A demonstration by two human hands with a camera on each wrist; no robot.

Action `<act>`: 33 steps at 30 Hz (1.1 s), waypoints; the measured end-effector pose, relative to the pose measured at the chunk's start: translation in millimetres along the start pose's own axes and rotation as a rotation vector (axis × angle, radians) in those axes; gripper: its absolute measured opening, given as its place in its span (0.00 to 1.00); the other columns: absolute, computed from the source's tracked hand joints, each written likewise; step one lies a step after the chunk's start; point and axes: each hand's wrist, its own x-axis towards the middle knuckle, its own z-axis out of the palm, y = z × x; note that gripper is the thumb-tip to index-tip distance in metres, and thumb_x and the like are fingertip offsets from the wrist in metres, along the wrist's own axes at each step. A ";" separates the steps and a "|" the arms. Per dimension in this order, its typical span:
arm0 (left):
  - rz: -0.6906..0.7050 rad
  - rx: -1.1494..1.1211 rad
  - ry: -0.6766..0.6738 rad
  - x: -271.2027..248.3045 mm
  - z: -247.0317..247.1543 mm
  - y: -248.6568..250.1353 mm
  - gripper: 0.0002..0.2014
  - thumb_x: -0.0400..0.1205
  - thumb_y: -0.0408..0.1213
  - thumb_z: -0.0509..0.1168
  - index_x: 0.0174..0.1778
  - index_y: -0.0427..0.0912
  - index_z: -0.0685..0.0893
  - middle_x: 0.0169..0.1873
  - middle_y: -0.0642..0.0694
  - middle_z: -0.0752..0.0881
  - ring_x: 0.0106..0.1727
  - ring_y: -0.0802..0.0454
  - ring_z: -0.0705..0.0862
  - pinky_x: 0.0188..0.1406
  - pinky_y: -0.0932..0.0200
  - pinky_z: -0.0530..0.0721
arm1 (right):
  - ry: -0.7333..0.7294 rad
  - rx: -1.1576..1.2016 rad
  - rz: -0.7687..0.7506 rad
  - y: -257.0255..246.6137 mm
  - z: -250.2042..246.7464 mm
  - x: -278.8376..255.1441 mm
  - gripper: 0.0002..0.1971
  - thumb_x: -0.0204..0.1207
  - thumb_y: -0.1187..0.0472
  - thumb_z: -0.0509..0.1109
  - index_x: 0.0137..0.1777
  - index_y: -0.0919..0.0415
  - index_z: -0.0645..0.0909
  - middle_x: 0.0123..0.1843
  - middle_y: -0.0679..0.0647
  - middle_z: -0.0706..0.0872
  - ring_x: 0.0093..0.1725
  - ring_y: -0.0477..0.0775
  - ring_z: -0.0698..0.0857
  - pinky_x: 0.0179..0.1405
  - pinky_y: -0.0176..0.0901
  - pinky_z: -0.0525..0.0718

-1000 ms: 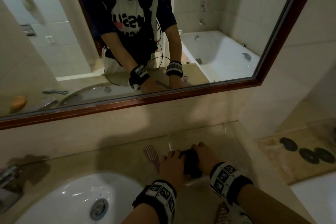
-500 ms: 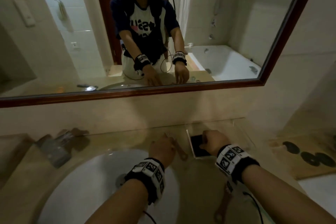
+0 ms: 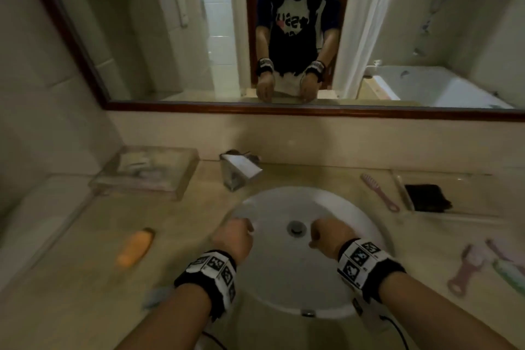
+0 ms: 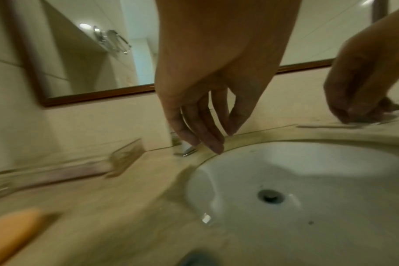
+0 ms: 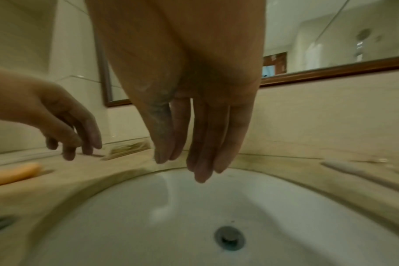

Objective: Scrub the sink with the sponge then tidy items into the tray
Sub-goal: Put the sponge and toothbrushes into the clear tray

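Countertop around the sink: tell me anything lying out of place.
Several items lie loose outside the clear tray, which holds only a black object: a pink comb just left of it, and a pink opener and a green tool at the right. The orange sponge lies left of the sink. Nothing looks spilled or broken.
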 end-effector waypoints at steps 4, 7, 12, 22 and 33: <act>-0.207 -0.011 0.022 -15.1 -16.2 -89.3 0.16 0.84 0.35 0.56 0.66 0.46 0.81 0.68 0.42 0.82 0.69 0.44 0.80 0.68 0.54 0.77 | -0.094 -0.017 -0.181 -65.9 36.0 9.1 0.08 0.79 0.64 0.65 0.47 0.67 0.84 0.55 0.62 0.85 0.53 0.60 0.84 0.56 0.47 0.82; -0.348 -0.012 0.068 -24.9 -25.9 -141.5 0.16 0.83 0.34 0.59 0.67 0.47 0.78 0.68 0.43 0.80 0.69 0.44 0.80 0.68 0.55 0.79 | -0.127 -0.078 -0.335 -107.9 53.7 16.7 0.13 0.81 0.64 0.62 0.61 0.64 0.83 0.65 0.62 0.83 0.64 0.63 0.82 0.66 0.51 0.80; -0.470 0.069 0.076 -26.3 -31.9 -191.6 0.21 0.84 0.41 0.59 0.75 0.47 0.70 0.72 0.42 0.72 0.73 0.43 0.72 0.69 0.50 0.76 | -0.176 -0.241 -0.498 -163.9 74.3 35.3 0.19 0.82 0.62 0.63 0.73 0.61 0.74 0.73 0.62 0.76 0.70 0.64 0.77 0.71 0.55 0.77; -0.500 0.053 0.046 -10.9 -18.7 -220.6 0.33 0.81 0.49 0.63 0.79 0.43 0.61 0.74 0.42 0.68 0.76 0.42 0.68 0.71 0.47 0.72 | -0.262 -0.459 -0.598 -204.8 95.9 46.3 0.17 0.80 0.66 0.63 0.68 0.67 0.73 0.69 0.66 0.72 0.64 0.68 0.77 0.60 0.60 0.80; -0.509 -0.002 0.026 10.9 -19.1 -221.5 0.27 0.83 0.45 0.57 0.79 0.42 0.64 0.76 0.41 0.69 0.76 0.40 0.68 0.73 0.45 0.69 | -0.292 -0.526 -0.588 -214.8 103.0 49.7 0.18 0.81 0.69 0.61 0.70 0.71 0.70 0.68 0.70 0.72 0.62 0.71 0.79 0.53 0.59 0.81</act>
